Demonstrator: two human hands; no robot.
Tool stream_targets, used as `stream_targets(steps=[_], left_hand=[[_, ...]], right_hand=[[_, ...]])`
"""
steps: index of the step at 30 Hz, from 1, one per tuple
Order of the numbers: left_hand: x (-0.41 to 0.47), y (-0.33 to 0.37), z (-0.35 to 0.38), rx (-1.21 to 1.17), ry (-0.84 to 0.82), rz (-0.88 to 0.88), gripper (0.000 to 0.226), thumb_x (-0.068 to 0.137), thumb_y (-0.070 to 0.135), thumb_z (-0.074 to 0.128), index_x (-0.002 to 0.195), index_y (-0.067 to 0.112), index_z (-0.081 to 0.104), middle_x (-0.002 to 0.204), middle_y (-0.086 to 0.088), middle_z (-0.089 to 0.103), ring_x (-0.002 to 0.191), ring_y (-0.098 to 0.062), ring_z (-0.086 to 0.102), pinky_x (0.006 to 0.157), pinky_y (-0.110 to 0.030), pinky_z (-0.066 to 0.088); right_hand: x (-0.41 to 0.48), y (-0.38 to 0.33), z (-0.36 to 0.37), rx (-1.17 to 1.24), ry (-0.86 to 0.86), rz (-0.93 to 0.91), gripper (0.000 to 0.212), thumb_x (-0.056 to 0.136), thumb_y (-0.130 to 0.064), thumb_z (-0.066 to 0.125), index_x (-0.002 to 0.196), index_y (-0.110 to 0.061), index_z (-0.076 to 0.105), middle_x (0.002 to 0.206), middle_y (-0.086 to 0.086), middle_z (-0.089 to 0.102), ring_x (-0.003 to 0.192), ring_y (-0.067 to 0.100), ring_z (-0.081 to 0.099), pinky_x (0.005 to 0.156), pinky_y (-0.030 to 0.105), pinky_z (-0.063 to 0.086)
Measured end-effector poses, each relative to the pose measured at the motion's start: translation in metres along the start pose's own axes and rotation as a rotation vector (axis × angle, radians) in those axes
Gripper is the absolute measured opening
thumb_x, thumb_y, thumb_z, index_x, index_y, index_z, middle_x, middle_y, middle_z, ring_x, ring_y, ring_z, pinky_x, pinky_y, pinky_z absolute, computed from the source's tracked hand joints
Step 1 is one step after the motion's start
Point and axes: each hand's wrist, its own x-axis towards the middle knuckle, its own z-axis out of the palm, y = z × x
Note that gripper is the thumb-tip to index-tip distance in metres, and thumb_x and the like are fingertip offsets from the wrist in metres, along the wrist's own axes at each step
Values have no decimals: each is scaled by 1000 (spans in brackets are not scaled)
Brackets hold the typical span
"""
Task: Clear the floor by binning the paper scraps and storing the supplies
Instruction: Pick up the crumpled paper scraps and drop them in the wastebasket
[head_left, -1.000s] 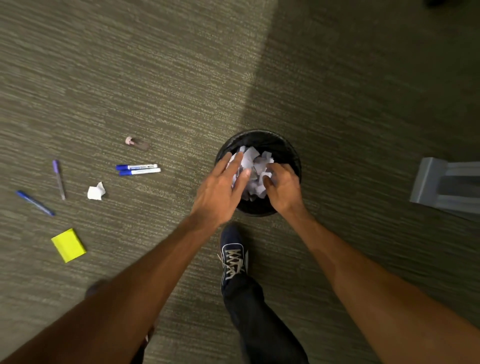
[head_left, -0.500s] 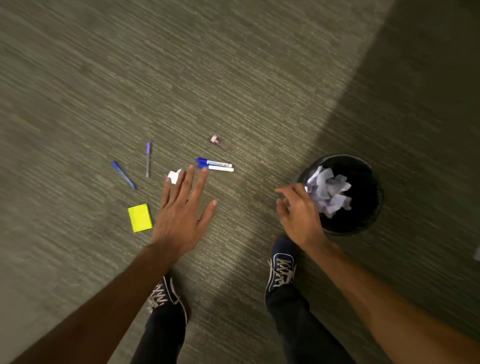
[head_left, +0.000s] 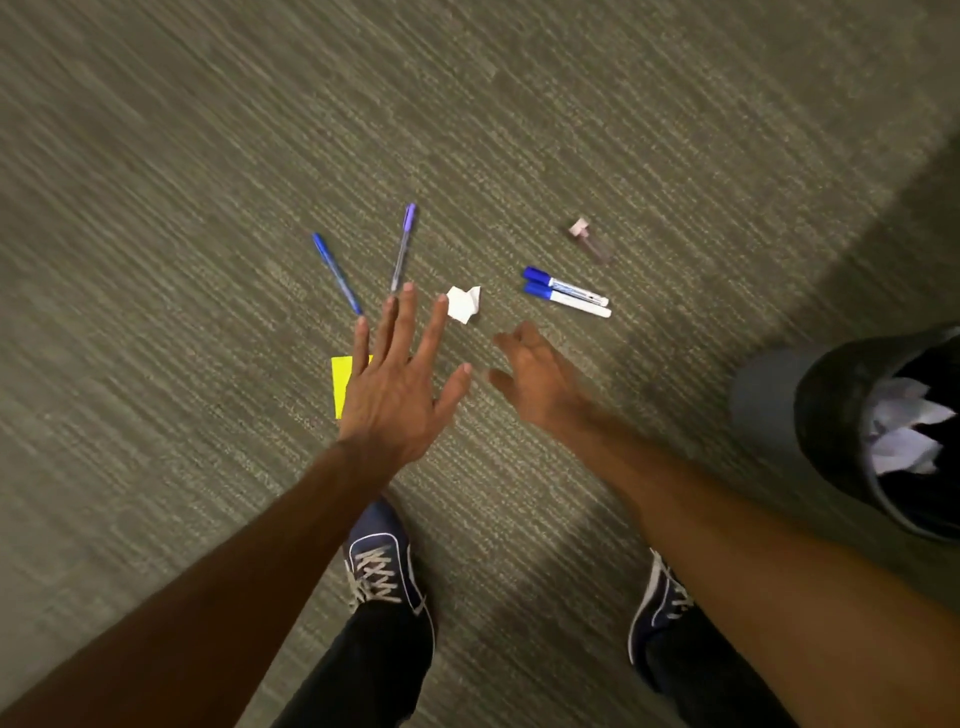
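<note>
A crumpled white paper scrap (head_left: 464, 304) lies on the carpet. My left hand (head_left: 397, 387) hovers flat with fingers spread just below and left of it, covering part of a yellow sticky-note pad (head_left: 341, 382). My right hand (head_left: 535, 376) is empty, fingers loosely curled and apart, just below and right of the scrap. Two blue-capped white markers (head_left: 566, 298) lie side by side to the right. A blue pen (head_left: 336, 273) and a purple pen (head_left: 402, 247) lie to the left. The black bin (head_left: 831, 415) holding crumpled paper stands at the right edge.
A small pinkish eraser-like piece (head_left: 589, 239) lies above the markers. My two dark sneakers (head_left: 384, 566) stand on the carpet below the hands. Bare carpet stretches across the top and left of the view.
Both hands left the bin, where they had dropped paper, and swung left over the supplies. The view turned left, so the bin now sits at the right edge.
</note>
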Motion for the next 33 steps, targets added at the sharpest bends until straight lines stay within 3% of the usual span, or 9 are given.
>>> stream_targets(steps=[6,11,15,19,22,26,33], left_hand=[[35,-48,59,-35,-38,6,74,101,64,20,159,31,-11,169,-11,-10,156,-27,-3,126,-53,0],[46,-65,90,-70,-59,-17,75,101,63,22,160,28,-8,168,-14,-13,156,-29,-3,125,-55,2],[40,-67,98,-60,-71,-11,75,101,63,20,160,26,-8,167,-16,-15,156,-30,-2,125,-55,4],[38,-64,98,40,-1,34,74,102,61,20,161,24,-4,168,-15,-11,156,-29,-8,124,-57,6],[40,-59,92,115,54,65,74,102,61,19,161,22,-2,168,-16,-8,156,-30,-5,124,-58,9],[41,-45,78,136,66,89,74,101,59,23,162,21,2,168,-18,-3,156,-32,1,123,-59,11],[27,12,35,144,131,130,75,100,59,27,162,21,8,168,-20,3,156,-33,7,122,-59,15]], right_hand=[[92,-11,46,-165,120,-116,67,96,-21,60,155,-26,28,162,17,18,140,36,37,104,48,47],[120,-7,68,-349,86,-144,58,102,-21,48,156,-27,27,166,15,13,153,32,13,120,51,25],[115,0,70,-356,161,-229,60,95,-7,53,151,-22,38,157,10,34,143,29,31,113,45,35],[108,8,66,-293,148,-280,70,90,1,61,153,-16,35,157,10,36,137,29,40,107,43,46],[106,13,60,-162,105,-211,61,95,-1,51,152,-20,37,149,15,44,132,30,45,105,44,47],[90,18,50,-95,221,-170,38,92,2,57,129,-8,64,123,17,63,115,31,58,96,41,52],[17,33,-3,70,359,-166,25,82,12,66,97,-4,78,96,13,71,90,31,66,79,45,56]])
